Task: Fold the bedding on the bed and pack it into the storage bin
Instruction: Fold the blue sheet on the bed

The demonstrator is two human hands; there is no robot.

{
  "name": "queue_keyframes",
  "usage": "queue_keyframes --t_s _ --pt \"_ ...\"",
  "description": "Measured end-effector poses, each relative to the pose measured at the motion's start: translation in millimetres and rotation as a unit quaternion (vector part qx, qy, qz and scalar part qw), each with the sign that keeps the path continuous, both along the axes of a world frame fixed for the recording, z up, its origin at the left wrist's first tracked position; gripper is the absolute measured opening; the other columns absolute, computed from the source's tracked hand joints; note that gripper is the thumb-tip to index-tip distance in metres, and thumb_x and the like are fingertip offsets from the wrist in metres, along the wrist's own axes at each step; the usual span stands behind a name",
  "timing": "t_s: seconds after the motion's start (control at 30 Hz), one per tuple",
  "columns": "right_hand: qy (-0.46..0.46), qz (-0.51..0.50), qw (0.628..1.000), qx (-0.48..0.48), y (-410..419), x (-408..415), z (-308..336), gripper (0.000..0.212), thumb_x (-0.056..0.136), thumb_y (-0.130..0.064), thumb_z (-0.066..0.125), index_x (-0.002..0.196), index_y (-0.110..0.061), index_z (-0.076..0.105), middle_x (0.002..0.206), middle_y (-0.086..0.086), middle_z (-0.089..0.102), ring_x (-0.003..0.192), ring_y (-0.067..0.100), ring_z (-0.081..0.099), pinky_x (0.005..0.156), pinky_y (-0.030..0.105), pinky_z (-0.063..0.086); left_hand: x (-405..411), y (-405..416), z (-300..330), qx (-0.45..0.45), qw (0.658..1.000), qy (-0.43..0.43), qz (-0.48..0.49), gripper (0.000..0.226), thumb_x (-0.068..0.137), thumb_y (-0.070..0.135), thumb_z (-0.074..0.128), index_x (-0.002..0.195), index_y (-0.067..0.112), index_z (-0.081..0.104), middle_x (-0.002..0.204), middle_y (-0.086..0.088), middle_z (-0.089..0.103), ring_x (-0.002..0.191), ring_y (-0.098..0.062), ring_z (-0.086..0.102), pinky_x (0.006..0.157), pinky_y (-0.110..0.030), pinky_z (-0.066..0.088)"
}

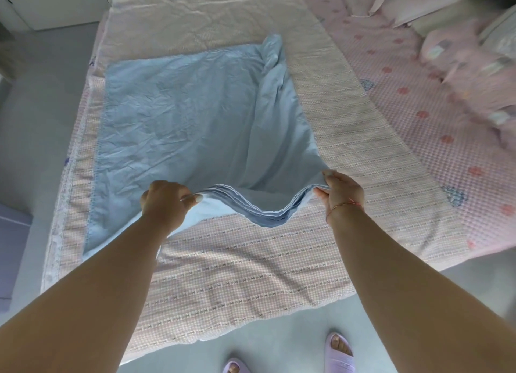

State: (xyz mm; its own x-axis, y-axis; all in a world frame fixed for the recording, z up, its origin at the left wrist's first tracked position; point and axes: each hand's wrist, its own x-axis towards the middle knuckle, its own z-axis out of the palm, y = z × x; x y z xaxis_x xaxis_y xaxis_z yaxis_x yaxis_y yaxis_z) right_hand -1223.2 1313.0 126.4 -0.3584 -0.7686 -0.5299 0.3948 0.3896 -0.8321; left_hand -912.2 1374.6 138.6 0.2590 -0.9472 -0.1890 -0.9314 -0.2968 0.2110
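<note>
Mid-fold on blue sheet (190,115), already doubled into several layers judging by stacked hems along near edge. Near edge lifted by both corners, probably to carry it over toward 12 o'clock for next fold. Left hand (164,202) clenched on near-left corner, cloth pinched under thumb. Right hand (342,191) pinching near-right corner between thumb and fingers. Slack between hands, so edge sags in middle toward 6 o'clock. Rest of sheet flat on pink checked blanket (279,261) spread over bed, running from hands toward 12 o'clock; far-right corner bunched at about 1 o'clock. Pillows (458,54) heaped at 2 o'clock. Storage bin not in view. Slippers (339,350) on floor at 6 o'clock.
</note>
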Motion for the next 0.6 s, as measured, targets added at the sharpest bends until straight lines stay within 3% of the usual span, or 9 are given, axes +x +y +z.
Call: queue_keyframes --t_s 0.07,0.13,0.3,0.4,0.47,0.6 --pt "-0.002 0.005 1.000 -0.004 1 5 4 0.017 0.087 -0.003 0.064 0.074 -0.012 0.059 0.083 0.008 0.060 0.071 0.018 0.061 0.071 0.031 0.056 0 -2 0 0.008 0.998 0.058 0.009 0.041 0.092 0.045 0.057 0.061 0.018 0.055 0.066 -0.004 0.058 0.083 -0.031 0.058 0.072 -0.033 0.039" --pt "-0.001 0.008 1.000 -0.005 1 9 7 0.017 0.087 -0.004 0.066 0.073 -0.012 0.060 0.081 0.007 0.061 0.072 0.017 0.061 0.070 0.029 0.056 0 -3 0 0.002 0.995 0.094 0.016 0.046 0.092 0.041 0.059 0.055 0.016 0.049 0.055 -0.003 0.050 0.069 -0.030 0.053 0.063 -0.031 0.034" --pt "0.009 0.001 1.000 -0.002 2 11 10 0.014 0.086 -0.006 0.067 0.075 -0.014 0.062 0.087 0.005 0.061 0.066 0.014 0.063 0.072 0.028 0.056 2 -8 1 -0.015 0.990 0.141 0.022 0.042 0.087 0.037 0.068 0.065 0.002 0.059 0.057 -0.005 0.050 0.062 -0.024 0.048 0.060 -0.031 0.034" --pt "0.002 -0.011 1.000 -0.004 3 14 11 0.013 0.087 -0.006 0.066 0.077 -0.013 0.061 0.089 0.007 0.061 0.068 0.015 0.062 0.075 0.030 0.056 -5 -10 9 -0.042 0.961 0.271 0.042 0.020 0.082 0.021 0.075 0.087 0.013 0.056 0.060 0.000 0.051 0.049 -0.011 0.044 0.049 -0.023 0.037" --pt "-0.001 -0.023 1.000 -0.001 4 15 13 0.014 0.086 -0.006 0.067 0.076 -0.012 0.060 0.089 0.008 0.061 0.070 0.016 0.062 0.078 0.033 0.055 -9 -11 16 -0.042 0.939 0.341 0.013 0.023 0.083 0.010 0.072 0.085 0.014 0.050 0.055 0.000 0.045 0.039 -0.005 0.033 0.040 -0.018 0.031" --pt "0.000 -0.034 0.999 0.002 8 18 17 0.016 0.086 -0.006 0.067 0.073 -0.013 0.060 0.093 0.011 0.060 0.072 0.018 0.062 0.082 0.034 0.054 -12 -24 27 -0.012 0.936 0.342 -0.078 0.031 0.082 -0.006 0.066 0.066 0.020 0.059 0.056 0.012 0.058 0.053 0.002 0.050 0.060 -0.018 0.039"
